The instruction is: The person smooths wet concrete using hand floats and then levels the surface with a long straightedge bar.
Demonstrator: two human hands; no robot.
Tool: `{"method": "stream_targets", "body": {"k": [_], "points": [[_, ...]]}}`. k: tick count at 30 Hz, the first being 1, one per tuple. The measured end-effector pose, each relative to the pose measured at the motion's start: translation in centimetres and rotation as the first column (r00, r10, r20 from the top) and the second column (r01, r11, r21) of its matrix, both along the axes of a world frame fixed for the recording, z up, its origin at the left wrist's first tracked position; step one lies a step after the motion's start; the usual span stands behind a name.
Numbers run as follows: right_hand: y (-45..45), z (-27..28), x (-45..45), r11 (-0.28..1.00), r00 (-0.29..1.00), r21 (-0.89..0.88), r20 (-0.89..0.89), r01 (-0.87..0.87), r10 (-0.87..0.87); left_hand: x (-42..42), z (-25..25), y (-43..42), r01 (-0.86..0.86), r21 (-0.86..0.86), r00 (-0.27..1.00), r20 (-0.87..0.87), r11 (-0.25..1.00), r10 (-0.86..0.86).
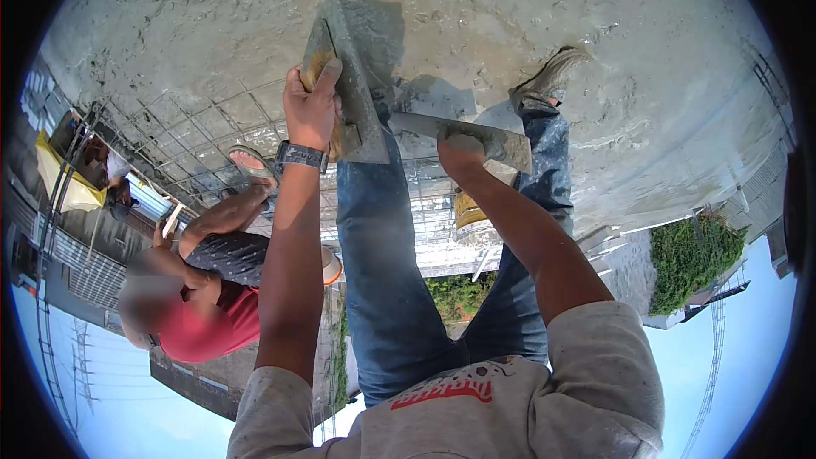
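Note:
My left hand (313, 106), with a dark watch on the wrist, grips the yellowish handle of a broad flat float (364, 102). The float is tilted up on its edge over the wet grey concrete (476, 13). My right hand (461, 155) is closed on a long metal trowel (506, 146) smeared with cement, its blade pointing left toward the float. The fingers of my right hand are partly hidden. Both tools are in front of my legs, in wet blue jeans (378, 246).
A person in a red shirt (208, 323) crouches at the left, one sandalled foot on the rebar mesh (200, 123). Another person (119, 183) is farther left. A yellow container (467, 211) and a white bucket (330, 265) stand near my legs. Green plants (693, 262) grow at the right.

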State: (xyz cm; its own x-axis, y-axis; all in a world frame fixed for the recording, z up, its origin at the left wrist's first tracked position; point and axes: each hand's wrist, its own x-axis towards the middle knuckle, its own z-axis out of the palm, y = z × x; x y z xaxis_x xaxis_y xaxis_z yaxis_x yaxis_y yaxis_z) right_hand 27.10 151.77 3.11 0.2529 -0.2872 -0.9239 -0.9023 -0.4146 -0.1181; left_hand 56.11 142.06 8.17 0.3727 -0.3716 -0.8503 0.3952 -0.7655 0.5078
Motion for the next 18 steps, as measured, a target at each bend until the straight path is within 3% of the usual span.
{"method": "stream_targets", "body": {"k": [3, 6, 9, 12, 15, 18], "points": [[1.4, 0.7, -1.3, 0.993, 0.982, 0.009, -0.143, 0.122, -0.119, 0.0, -0.5, -0.1, 0.055, -0.022, 0.998, -0.003, 0.998, -0.055], [3.1, 1.9, -2.3, 0.991, 0.985, -0.019, -0.104, 0.135, -0.136, -0.5, -1.2, -0.4, 0.053, -0.008, 0.999, -0.011, 0.999, -0.053], [5.5, 1.3, -1.8, 0.999, 0.999, 0.019, 0.032, 0.03, -0.031, -1.7, -1.3, -1.0, 0.022, 0.001, 1.0, -0.003, 1.0, -0.022], [6.6, 0.5, -0.3, 0.963, 0.988, 0.219, 0.051, -0.154, 0.146, -2.6, -0.9, -1.9, 0.024, 0.002, 0.999, -0.023, 1.0, -0.024], [5.8, 0.5, -0.1, 0.987, 0.995, 0.126, 0.011, 0.099, -0.101, -2.8, -0.4, -2.9, 0.01, 0.005, 1.0, -0.024, 1.0, -0.01], [3.6, 0.2, -0.4, 0.984, 0.99, 0.106, 0.002, 0.14, -0.141, -2.7, -0.6, -4.0, 0.039, -0.028, 0.999, 0.0, 0.999, -0.039]]}}
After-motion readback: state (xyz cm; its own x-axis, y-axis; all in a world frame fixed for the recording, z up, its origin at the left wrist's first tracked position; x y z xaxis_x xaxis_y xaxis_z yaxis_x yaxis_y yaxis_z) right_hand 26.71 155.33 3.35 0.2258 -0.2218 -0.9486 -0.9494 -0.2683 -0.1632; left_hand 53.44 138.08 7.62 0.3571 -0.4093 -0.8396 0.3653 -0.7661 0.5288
